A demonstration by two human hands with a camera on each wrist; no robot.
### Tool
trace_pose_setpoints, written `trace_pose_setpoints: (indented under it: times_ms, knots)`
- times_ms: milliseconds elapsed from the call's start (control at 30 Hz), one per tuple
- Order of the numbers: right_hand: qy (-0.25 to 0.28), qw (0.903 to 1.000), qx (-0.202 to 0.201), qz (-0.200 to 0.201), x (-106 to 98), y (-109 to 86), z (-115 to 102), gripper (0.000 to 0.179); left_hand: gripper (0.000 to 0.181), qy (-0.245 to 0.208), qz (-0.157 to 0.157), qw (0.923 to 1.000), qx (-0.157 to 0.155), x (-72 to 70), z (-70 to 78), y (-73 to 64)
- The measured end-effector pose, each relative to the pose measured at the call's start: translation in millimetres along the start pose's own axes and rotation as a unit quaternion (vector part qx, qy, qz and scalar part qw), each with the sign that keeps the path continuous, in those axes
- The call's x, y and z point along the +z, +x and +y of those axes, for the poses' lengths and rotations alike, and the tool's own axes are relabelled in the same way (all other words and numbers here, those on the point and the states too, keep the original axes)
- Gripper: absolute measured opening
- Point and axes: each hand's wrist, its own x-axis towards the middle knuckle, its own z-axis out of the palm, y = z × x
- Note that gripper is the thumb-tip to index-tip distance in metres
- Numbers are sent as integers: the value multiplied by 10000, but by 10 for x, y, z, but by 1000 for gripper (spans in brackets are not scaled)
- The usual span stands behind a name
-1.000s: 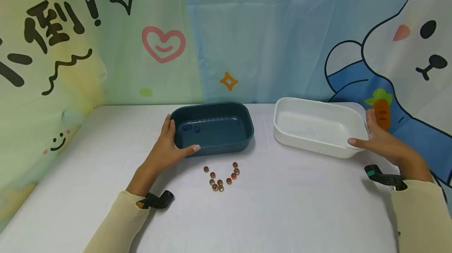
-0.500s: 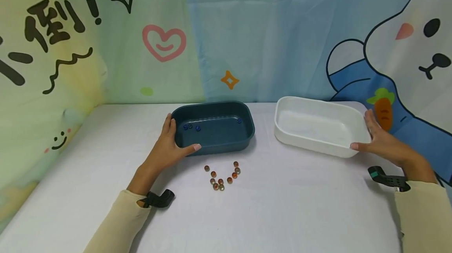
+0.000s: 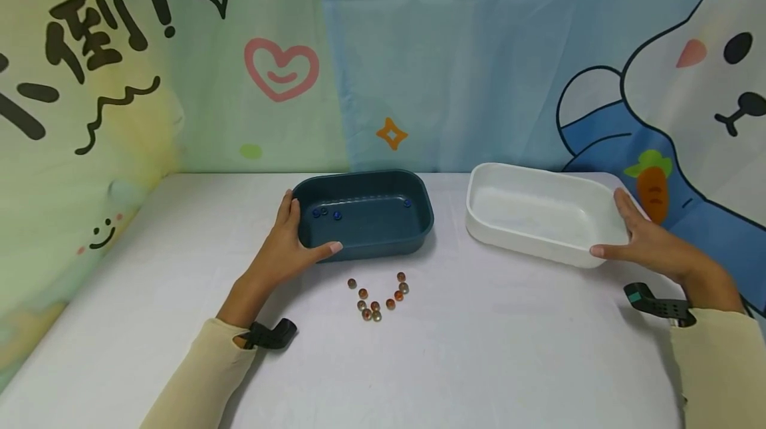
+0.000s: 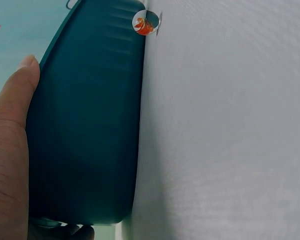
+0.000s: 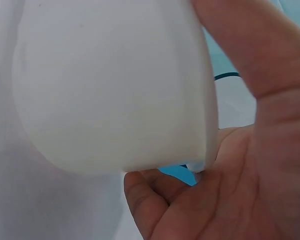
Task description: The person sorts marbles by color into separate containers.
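In the head view, my left hand [image 3: 281, 253] grips the left front corner of a dark teal plastic tray [image 3: 377, 249]. Its thumb lies along the front rim, with the fingers around the left side. A few blue marbles [image 3: 338, 215] lie inside that tray. My right hand [image 3: 658, 249] holds the right end of a white plastic tray [image 3: 526, 239]; the right wrist view shows curled fingertips [image 5: 140, 190] against its end wall. Several clear marbles with orange swirls [image 3: 375, 306] lie loose on the table in front of the teal tray; one such marble [image 4: 146, 22] shows in the left wrist view.
The table has a white cloth [image 3: 479, 362] over it. A printed curtain [image 3: 443, 63] hangs right behind both trays. Between the two trays is a narrow gap. Black camera straps [image 3: 269, 336] sit on both wrists.
The head view has shifted slightly. Both hands stay at their trays, the right hand moving only a little along the white tray's end. The trays and marbles look the same.
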Motion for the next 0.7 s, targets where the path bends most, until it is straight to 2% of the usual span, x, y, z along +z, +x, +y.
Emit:
trace_pose_setpoints:
  times_ms: [700]
  knots:
    - [-119,9992,-229,-306,35,-42,-111,120,127,43,-23,9999,-98,-6,27,8]
